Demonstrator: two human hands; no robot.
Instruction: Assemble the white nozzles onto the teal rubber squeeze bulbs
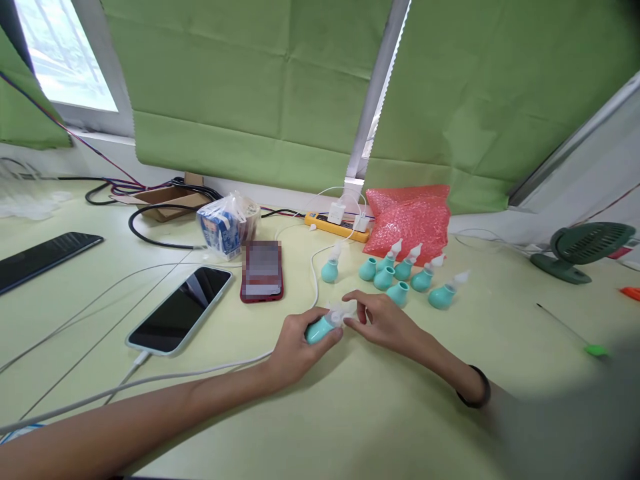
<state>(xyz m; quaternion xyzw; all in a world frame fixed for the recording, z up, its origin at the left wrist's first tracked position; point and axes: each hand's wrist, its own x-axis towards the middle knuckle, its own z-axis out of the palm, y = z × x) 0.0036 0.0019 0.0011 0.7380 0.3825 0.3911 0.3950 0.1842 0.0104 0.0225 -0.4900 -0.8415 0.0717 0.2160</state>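
My left hand (296,348) grips a small teal rubber bulb (320,328) lying low over the pale green table (380,420). A clear plastic tip (339,313) sticks out of the bulb, and the fingertips of my right hand (383,320) pinch it. Just beyond my hands stand several more teal bulbs with clear tips (400,273), and one stands apart to the left (330,268).
A red bubble-wrap bag (410,217) lies behind the bulbs beside a yellow power strip (337,225). Left of my hands are a red phone (262,272), a charging phone (181,309) with white cables, and a wrapped blue box (227,227). A green desk fan (583,250) stands far right.
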